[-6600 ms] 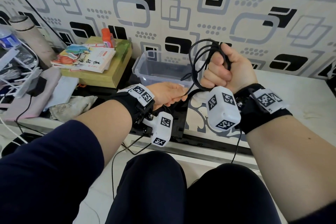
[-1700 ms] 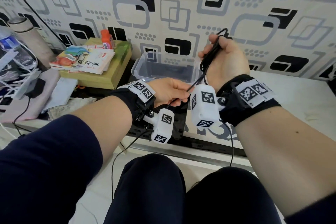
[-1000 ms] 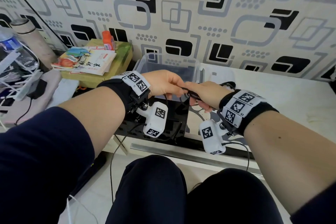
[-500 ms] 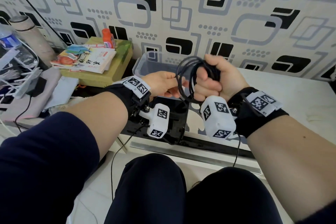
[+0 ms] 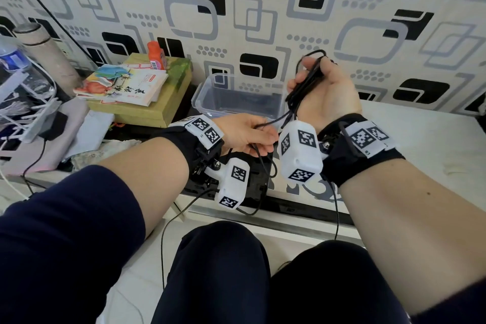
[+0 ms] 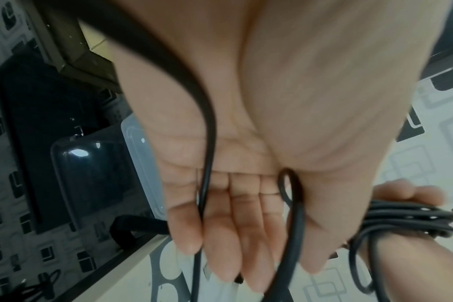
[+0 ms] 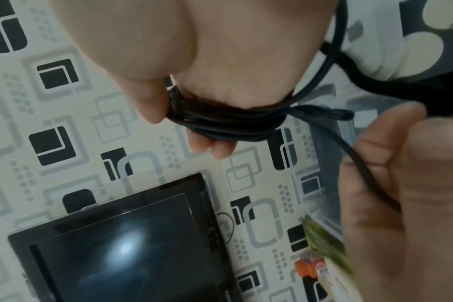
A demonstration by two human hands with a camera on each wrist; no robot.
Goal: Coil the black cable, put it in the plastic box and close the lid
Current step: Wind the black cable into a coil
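Observation:
The black cable (image 5: 302, 89) is gathered in several loops round the fingers of my right hand (image 5: 326, 95), which is raised in front of the clear plastic box (image 5: 223, 102). In the right wrist view the thumb presses the bundled loops (image 7: 220, 126) against the fingers. A loose strand runs down from the coil into my left hand (image 5: 247, 137), lower and to the left, and lies across its palm (image 6: 246, 183) between thumb and fingers. The box stands with no lid on it and nothing inside. I cannot see the lid.
Left of the box stands a yellow-green carton (image 5: 147, 110) with books and an orange bottle (image 5: 156, 59). A black device (image 5: 252, 173) lies under my hands. White cables and a bottle (image 5: 15, 60) crowd the far left. White tabletop (image 5: 420, 139) extends right. A patterned wall stands behind.
My right hand has risen and turned at the wrist with the coil, so the loops now show edge-on. My left hand stays low, the strand still running through it.

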